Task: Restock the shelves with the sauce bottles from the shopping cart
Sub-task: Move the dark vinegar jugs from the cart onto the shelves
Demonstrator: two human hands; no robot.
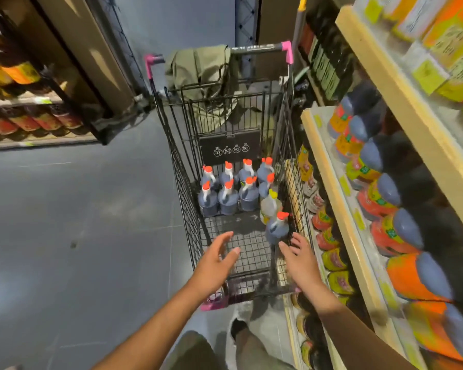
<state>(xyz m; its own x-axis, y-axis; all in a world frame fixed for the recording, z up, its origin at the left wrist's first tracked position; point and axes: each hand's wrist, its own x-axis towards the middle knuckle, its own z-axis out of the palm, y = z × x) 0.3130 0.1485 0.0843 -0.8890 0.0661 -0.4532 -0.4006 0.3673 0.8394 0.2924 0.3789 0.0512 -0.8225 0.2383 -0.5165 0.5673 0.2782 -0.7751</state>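
Observation:
A black wire shopping cart [182,182] with pink corners stands in the aisle below me. Several dark sauce bottles with orange caps [227,196] stand in rows at its far end. One pale bottle with a yellow cap [270,206] stands by the right wall. Nearer to me stands a single dark sauce bottle [277,228] with an orange cap. My right hand [301,259] is open just below and beside that bottle, not holding it. My left hand [214,263] is open over the cart's near end, empty. The shelves [329,166] on the right hold dark bottles with orange labels [385,231].
A green cloth bag [203,73] hangs in the cart's child seat at the far end. More shelving with bottles [24,121] stands at the left across the grey floor [78,236]. Lower right shelves hold jars with yellow and red lids [332,259]. My legs are below the cart.

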